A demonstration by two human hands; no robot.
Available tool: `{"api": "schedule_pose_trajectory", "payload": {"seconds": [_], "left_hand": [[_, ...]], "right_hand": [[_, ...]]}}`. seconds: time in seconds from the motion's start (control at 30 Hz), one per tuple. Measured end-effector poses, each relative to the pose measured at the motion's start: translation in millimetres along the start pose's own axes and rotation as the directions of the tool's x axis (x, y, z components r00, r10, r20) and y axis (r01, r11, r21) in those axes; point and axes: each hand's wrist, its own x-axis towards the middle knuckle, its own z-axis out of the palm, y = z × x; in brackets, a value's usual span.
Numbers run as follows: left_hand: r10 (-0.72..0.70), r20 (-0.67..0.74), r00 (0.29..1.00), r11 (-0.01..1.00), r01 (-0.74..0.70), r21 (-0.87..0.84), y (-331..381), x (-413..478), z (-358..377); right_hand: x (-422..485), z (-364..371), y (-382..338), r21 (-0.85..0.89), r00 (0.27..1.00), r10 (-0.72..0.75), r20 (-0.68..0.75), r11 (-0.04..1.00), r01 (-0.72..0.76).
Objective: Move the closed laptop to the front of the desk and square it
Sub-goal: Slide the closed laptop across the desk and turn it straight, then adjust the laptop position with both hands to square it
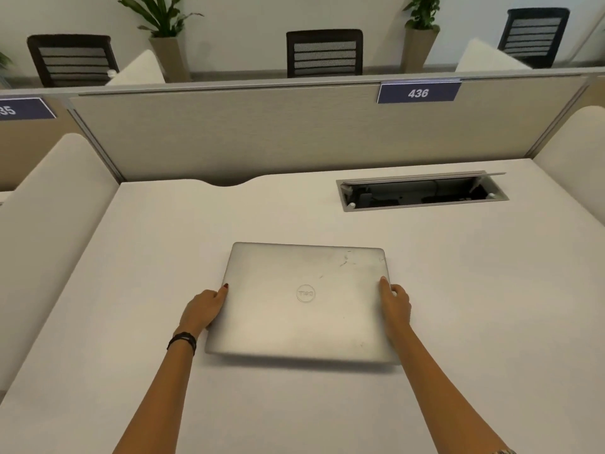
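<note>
A closed silver laptop [304,303] with a round logo on its lid is in the middle of the white desk [131,290]. Its near edge is slightly raised, with a shadow beneath it. My left hand [204,309] grips the laptop's left edge, thumb on the lid. My right hand [396,304] grips the right edge the same way. The laptop's edges run nearly parallel to the desk, turned slightly clockwise.
An open cable hatch [422,191] is set into the desk at the back right. A beige partition [262,132] with a "436" label [418,92] closes the back. Curved side panels [49,224] flank the desk. Chairs and potted plants stand beyond.
</note>
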Motion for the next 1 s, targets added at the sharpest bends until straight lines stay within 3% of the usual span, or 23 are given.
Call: {"api": "schedule_pose_trajectory", "payload": {"seconds": [0.33,0.67,0.87,1.0], "left_hand": [[0.007,0.122,0.992,0.997,0.001,-0.072,72,-60,88],[-0.029,0.142,0.989,0.993,0.045,-0.113,119,-99,149],[-0.059,0.098,0.993,0.998,0.059,0.003,131,-110,159],[-0.086,0.035,0.996,0.994,0.083,0.076,139,-113,161]], "right_hand": [[67,-108,22,-0.174,0.995,-0.099,-0.005,0.980,0.096],[126,-170,19,-0.272,0.964,-0.253,0.086,0.924,0.267],[147,-183,2,-0.592,0.911,-0.257,0.321,0.697,0.405],[154,-183,-3,-0.695,0.876,-0.261,0.405,0.535,0.481]]}}
